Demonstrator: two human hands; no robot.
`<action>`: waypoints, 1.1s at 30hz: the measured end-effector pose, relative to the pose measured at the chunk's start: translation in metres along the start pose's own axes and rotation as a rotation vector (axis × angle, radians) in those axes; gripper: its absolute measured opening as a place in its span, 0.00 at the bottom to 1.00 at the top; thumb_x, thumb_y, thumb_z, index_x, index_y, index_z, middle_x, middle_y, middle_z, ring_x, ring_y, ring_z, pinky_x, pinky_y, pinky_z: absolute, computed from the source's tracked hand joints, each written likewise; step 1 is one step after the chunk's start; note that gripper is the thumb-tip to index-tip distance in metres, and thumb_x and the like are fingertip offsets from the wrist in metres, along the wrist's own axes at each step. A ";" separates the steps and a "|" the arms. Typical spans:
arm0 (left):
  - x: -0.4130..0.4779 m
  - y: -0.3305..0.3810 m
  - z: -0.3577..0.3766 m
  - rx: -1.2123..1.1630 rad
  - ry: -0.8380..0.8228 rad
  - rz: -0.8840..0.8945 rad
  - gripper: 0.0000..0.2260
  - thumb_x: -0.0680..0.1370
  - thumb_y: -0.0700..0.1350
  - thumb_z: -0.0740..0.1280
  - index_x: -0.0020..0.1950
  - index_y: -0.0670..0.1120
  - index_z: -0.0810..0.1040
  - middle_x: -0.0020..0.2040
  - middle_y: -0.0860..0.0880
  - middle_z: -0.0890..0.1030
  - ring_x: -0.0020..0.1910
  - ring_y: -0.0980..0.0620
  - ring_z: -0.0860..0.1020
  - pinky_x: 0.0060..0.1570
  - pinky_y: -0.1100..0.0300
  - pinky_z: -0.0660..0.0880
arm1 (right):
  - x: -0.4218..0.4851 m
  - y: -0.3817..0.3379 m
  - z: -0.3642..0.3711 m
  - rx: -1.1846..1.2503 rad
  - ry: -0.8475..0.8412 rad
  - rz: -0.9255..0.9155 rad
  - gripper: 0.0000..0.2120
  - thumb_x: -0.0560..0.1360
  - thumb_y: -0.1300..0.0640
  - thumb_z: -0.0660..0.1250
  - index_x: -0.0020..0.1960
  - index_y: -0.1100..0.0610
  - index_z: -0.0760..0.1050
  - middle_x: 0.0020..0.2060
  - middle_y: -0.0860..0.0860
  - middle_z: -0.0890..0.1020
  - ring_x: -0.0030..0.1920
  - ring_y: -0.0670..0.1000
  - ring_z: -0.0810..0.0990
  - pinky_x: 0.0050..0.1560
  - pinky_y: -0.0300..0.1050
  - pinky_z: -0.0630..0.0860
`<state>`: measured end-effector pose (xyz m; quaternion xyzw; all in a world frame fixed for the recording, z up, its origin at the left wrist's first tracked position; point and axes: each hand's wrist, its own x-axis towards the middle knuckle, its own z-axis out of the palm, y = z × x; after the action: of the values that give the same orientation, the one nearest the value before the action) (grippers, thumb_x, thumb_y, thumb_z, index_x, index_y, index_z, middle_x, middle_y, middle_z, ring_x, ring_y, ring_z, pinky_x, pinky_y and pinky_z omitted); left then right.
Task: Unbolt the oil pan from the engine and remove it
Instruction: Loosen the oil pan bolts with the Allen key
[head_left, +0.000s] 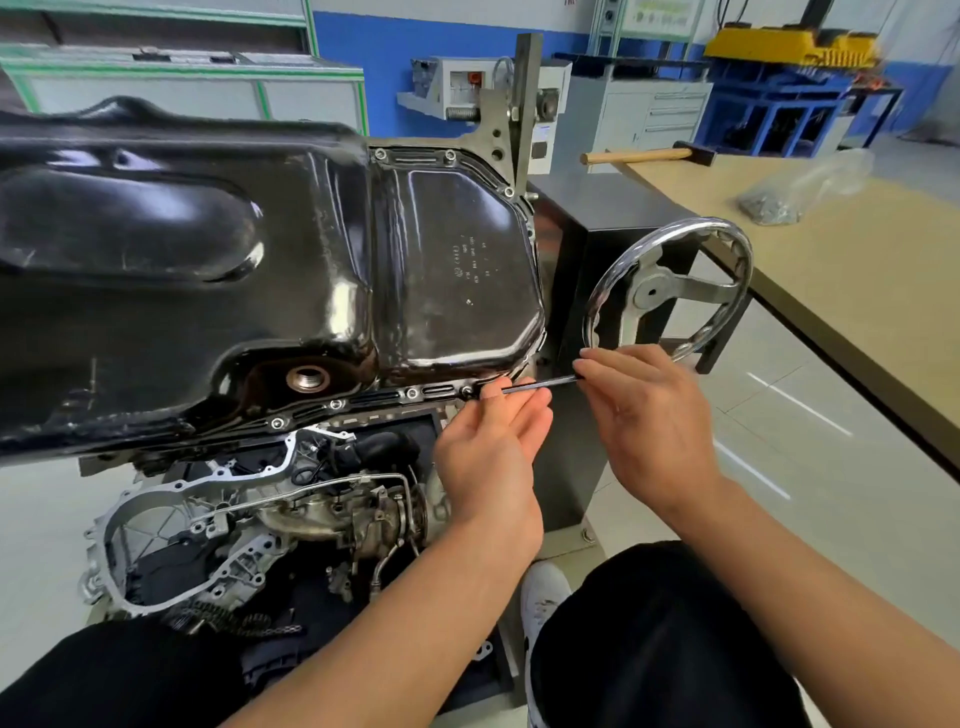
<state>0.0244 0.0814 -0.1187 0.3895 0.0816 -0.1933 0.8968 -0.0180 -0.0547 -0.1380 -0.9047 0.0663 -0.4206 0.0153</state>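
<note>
Oil pan (260, 260) atop engine (234, 519) (handwheel (652, 299) right)

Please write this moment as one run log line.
step: unbolting oil pan | left hand: pinches hex key at flange bolt | right hand: pinches key's outer end | pan: seated, other bolts in

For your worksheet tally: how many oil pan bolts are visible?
7 bolts: three along the far edge, four along the near edge, rightmost under the tool; others may be hidden.
</note>
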 end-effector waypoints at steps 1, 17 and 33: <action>0.000 -0.002 -0.001 0.017 0.002 0.031 0.13 0.84 0.42 0.61 0.45 0.40 0.80 0.41 0.44 0.87 0.46 0.48 0.86 0.41 0.64 0.81 | -0.002 0.000 0.002 0.018 0.004 0.004 0.04 0.78 0.61 0.71 0.51 0.58 0.84 0.50 0.49 0.86 0.46 0.59 0.82 0.40 0.54 0.78; 0.027 -0.013 -0.003 0.961 -0.347 0.518 0.12 0.82 0.39 0.60 0.42 0.45 0.81 0.32 0.51 0.83 0.31 0.54 0.82 0.37 0.56 0.80 | -0.056 -0.045 -0.010 0.517 -0.397 0.411 0.20 0.82 0.53 0.61 0.32 0.54 0.74 0.26 0.47 0.79 0.27 0.48 0.79 0.32 0.48 0.75; 0.031 -0.016 -0.004 0.823 -0.303 0.450 0.14 0.84 0.40 0.57 0.43 0.49 0.78 0.31 0.50 0.80 0.30 0.55 0.79 0.32 0.61 0.80 | -0.056 -0.068 0.018 0.592 -0.296 0.468 0.20 0.74 0.62 0.59 0.28 0.44 0.62 0.20 0.44 0.68 0.24 0.50 0.67 0.24 0.35 0.56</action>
<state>0.0466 0.0659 -0.1411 0.6867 -0.2192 -0.0654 0.6900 -0.0328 0.0195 -0.1861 -0.8725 0.1437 -0.2717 0.3799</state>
